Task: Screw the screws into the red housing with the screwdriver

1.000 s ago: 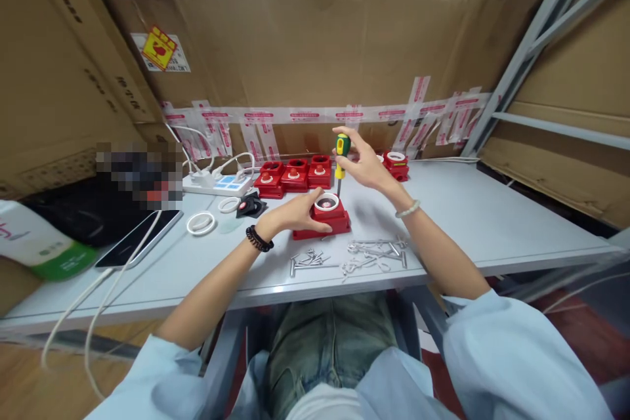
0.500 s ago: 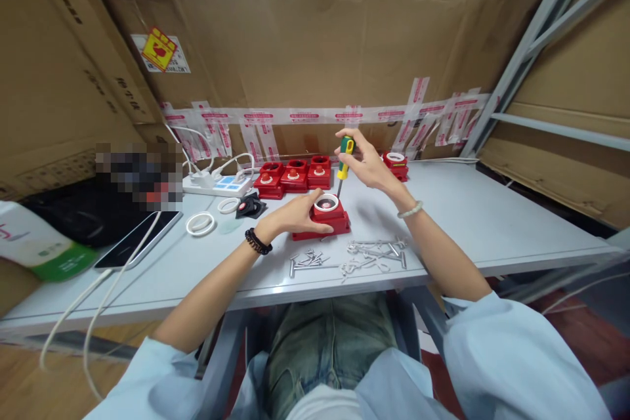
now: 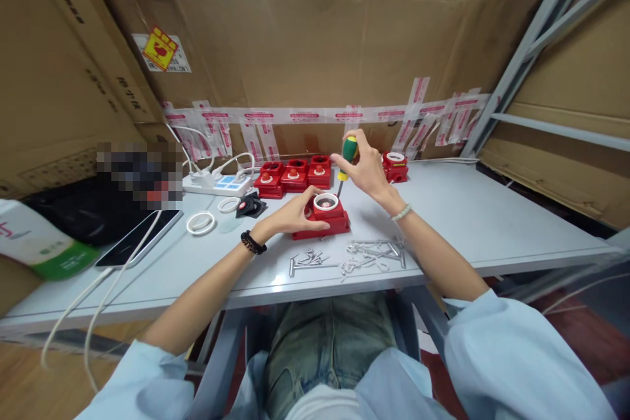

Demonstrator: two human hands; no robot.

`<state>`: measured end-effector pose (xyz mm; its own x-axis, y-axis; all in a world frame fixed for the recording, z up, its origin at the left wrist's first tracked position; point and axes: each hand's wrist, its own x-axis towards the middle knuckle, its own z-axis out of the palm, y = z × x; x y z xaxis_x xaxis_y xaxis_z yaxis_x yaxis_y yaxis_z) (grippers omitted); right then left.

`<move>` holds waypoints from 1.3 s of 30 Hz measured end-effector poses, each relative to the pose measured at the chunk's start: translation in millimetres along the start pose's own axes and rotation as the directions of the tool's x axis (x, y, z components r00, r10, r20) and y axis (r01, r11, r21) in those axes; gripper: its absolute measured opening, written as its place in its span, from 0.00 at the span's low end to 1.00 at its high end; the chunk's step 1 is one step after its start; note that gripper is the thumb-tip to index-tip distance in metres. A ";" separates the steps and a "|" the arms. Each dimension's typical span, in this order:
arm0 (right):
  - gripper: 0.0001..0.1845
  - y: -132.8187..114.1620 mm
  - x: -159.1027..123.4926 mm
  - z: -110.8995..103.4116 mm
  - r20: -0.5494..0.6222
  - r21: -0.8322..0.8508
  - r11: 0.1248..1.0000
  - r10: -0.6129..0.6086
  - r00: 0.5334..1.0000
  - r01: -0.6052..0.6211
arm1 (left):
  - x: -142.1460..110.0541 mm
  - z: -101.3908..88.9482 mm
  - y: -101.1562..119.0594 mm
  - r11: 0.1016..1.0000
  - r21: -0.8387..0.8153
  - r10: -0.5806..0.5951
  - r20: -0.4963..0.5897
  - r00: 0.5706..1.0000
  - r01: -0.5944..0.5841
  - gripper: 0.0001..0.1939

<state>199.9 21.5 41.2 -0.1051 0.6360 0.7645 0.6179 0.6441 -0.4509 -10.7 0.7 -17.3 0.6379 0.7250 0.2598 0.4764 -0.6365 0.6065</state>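
Note:
A red housing (image 3: 331, 218) with a white ring (image 3: 325, 202) around its round opening rests on the table in front of me. My left hand (image 3: 294, 215) grips its left side, thumb along the front and fingers behind. In my right hand (image 3: 365, 165) is a green and yellow screwdriver (image 3: 349, 149), held nearly upright. The shaft points down at the housing's back right corner; its tip is too small to make out. Just in front of the housing lie loose screws (image 3: 311, 257) and several metal rods and small fittings (image 3: 377, 252).
Behind my left hand stand three red housings (image 3: 294, 176), and more (image 3: 395, 167) stand behind my right hand. White rings (image 3: 201, 223), a black part (image 3: 251, 205), a power strip (image 3: 219, 186) and a phone (image 3: 138, 239) lie to the left. Cardboard (image 3: 315, 39) walls the back.
The screwdriver handle has tilted slightly right, and my right hand's fingers have shifted around it. My left hand has slid a little left on the housing, which stays in place.

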 end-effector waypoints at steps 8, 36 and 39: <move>0.17 -0.4 -0.8 -16.2 0.012 0.047 0.998 -0.044 0.999 0.044 | 1.0 -0.3 -3.2 1.000 -0.011 -0.022 0.008 1.000 0.022 0.36; 0.14 -34.6 -53.9 21.3 0.197 0.347 0.901 -0.341 0.919 0.260 | 6.0 1.8 -13.8 0.996 -0.087 0.015 0.011 1.000 -0.014 0.27; 0.13 -35.4 -52.8 19.4 0.190 0.335 0.903 -0.344 0.920 0.269 | 6.5 2.4 -14.7 0.997 -0.078 0.014 0.013 1.000 -0.013 0.26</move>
<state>168.4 -26.7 7.8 -0.4571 0.4437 0.7709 0.2691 0.8951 -0.3556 -12.2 14.1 -26.4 0.6519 0.7128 0.2588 0.4193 -0.6232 0.6602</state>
